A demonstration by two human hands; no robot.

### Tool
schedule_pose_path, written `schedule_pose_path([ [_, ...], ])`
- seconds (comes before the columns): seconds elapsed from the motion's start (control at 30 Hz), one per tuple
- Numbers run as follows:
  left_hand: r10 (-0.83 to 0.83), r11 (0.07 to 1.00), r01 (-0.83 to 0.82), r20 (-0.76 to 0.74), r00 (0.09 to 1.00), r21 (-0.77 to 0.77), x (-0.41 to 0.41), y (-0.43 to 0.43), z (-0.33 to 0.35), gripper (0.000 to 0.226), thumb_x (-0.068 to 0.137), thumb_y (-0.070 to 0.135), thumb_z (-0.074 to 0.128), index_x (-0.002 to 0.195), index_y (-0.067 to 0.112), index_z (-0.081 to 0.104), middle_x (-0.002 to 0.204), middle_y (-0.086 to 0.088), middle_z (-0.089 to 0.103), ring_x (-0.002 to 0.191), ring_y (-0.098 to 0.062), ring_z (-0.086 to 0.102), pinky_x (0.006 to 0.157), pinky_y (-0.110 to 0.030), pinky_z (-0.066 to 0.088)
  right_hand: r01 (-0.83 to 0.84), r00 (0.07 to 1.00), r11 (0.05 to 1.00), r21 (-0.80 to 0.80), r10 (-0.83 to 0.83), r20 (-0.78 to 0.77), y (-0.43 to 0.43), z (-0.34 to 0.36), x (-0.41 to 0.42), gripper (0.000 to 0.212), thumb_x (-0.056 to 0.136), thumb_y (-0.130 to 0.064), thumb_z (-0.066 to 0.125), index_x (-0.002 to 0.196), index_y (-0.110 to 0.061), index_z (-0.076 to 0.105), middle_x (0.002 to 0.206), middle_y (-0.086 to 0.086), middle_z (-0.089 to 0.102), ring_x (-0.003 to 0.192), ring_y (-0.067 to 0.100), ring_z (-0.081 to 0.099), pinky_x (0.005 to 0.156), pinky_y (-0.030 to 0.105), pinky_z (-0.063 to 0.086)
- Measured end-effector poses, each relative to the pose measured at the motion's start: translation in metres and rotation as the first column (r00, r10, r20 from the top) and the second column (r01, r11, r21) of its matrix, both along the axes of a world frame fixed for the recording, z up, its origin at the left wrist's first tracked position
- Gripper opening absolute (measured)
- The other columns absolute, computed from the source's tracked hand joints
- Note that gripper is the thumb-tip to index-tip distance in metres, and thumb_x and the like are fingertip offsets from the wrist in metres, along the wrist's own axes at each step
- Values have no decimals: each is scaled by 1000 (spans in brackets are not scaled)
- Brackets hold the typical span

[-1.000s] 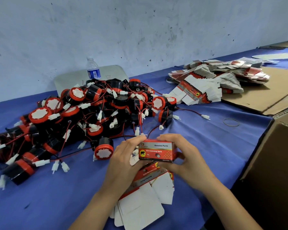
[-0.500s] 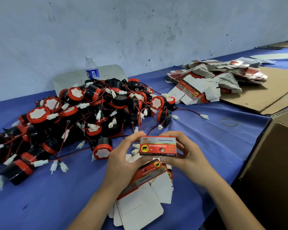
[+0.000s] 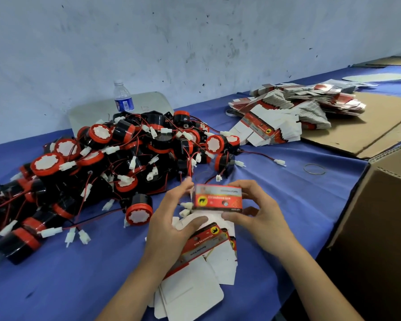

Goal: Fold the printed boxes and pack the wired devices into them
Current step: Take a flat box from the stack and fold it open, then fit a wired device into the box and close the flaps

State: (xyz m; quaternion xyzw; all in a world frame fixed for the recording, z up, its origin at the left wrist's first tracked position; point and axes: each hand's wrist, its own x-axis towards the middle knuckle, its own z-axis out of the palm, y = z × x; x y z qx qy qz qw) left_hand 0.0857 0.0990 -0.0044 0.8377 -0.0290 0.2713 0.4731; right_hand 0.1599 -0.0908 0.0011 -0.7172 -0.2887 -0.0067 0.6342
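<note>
One folded box (image 3: 218, 198) is pinched at its ends by the left hand (image 3: 171, 224) and right hand (image 3: 259, 215), just in front of the device pile (image 3: 116, 163), which remains largely unpacked, with flat boxes (image 3: 287, 112) waiting behind it.

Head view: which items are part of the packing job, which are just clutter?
Job: printed box gripped by left hand and right hand; flat boxes beneath; wired devices; box stock; carton.
Lying about: water bottle; rubber band; cardboard sheet.
</note>
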Motion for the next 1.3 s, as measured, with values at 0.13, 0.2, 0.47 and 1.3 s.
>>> schedule_pose_path([
  [0.13, -8, 996, 13, -63, 998, 87, 4, 2, -5, 61, 79, 49, 71, 133, 47, 41, 130, 28, 51, 120, 11, 46, 89, 0, 33, 83, 920, 739, 668, 201, -337, -10, 24, 3, 34, 71, -7, 67, 102, -16, 54, 87, 0, 75, 78, 13, 71, 66, 20, 55],
  [0.2, -1, 989, 17, -106, 994, 149, 4, 6, -9, 58, 77, 51, 66, 130, 49, 42, 128, 26, 54, 117, 12, 48, 91, -3, 35, 146, 902, 551, 822, 267, -339, -22, 43, 3, 33, 70, -9, 64, 100, -15, 52, 83, 0, 74, 74, 11, 71, 65, 19, 55],
  [0.47, -25, 941, 92, -204, 979, 326, 6, 2, -15, 52, 73, 62, 71, 121, 53, 50, 113, 32, 58, 116, 8, 48, 93, -9, 33, 161, 799, -194, 968, 601, -13, -83, 86, -5, 57, 71, -3, 78, 123, 8, 58, 126, 25, 58, 84, 33, 69, 65, 35, 61],
  [1.3, 143, 882, -116, -25, 989, 457, 8, 2, -15, 30, 89, -6, 59, 109, 13, 71, 106, 9, 60, 99, -14, 57, 87, -20, 42, -1, 963, 892, -451, -120, -240, 13, 2, -12, 33, 82, -28, 74, 113, -21, 65, 96, 1, 69, 73, 9, 58, 68, 22, 50],
])
